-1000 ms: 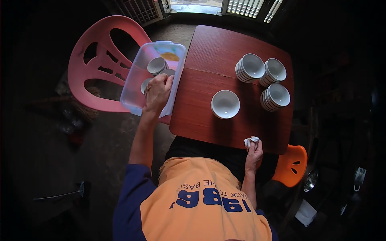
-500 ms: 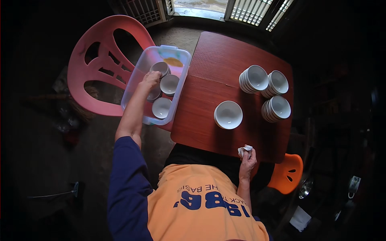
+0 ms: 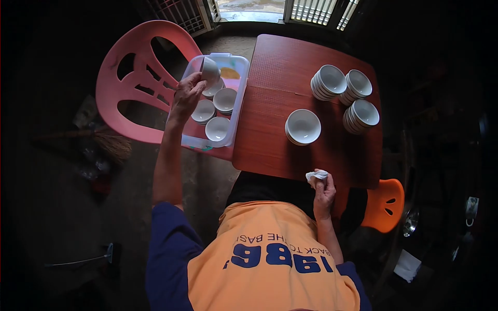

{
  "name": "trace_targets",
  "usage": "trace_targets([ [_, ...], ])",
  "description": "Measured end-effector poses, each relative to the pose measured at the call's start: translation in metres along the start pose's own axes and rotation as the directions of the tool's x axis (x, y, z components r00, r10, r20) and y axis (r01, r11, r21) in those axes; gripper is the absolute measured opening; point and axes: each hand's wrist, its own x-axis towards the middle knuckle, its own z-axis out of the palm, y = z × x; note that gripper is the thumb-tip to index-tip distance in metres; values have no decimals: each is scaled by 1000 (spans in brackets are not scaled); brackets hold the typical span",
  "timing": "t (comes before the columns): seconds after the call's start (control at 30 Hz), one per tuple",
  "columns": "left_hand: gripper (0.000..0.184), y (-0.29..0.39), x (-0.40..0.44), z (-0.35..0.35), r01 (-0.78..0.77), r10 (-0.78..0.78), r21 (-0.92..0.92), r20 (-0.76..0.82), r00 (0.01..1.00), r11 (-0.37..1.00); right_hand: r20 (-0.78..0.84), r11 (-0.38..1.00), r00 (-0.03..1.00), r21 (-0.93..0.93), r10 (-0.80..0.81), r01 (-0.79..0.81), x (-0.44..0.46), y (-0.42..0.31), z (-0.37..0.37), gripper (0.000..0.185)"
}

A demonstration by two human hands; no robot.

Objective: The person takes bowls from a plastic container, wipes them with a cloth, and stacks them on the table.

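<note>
My left hand [image 3: 187, 96] grips a white bowl [image 3: 210, 71], tipped on its side, above the far part of a clear plastic bin [image 3: 239, 103]. Below it in the bin are several white bowls in stacks, one of them a near bowl [image 3: 218, 128]. My right hand [image 3: 324, 194] pinches a crumpled white cloth [image 3: 316, 176] at the near edge of the red-brown table [image 3: 264, 124]. On the table a short stack of bowls [image 3: 303, 127] stands apart from three taller stacks, among them the leftmost tall stack [image 3: 331, 82].
A pink chair [image 3: 111, 98] stands at the left, beneath the bin. An orange stool [image 3: 386, 205] is at the table's near right corner. A broom [image 3: 111, 145] lies on the floor at the left. A barred door [image 3: 311, 10] is at the back.
My left hand has moved from inside the bin upward, lifting a bowl off the far stack. My right hand still holds the cloth, and the whole view has shifted slightly.
</note>
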Motion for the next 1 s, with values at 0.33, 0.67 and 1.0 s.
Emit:
trace_targets([
  [0.33,41,96,-174,75,346,7,-904,359,933,250,174,830,850,-190,-498,525,22,-73,59,37],
  [0.67,35,95,-233,113,312,31,-779,391,920,543,493,979,868,141,61,-149,31,-18,82,51],
  [1.0,28,90,-237,107,309,51,-673,459,887,672,306,689,822,-449,-479,569,-14,-25,84,32],
])
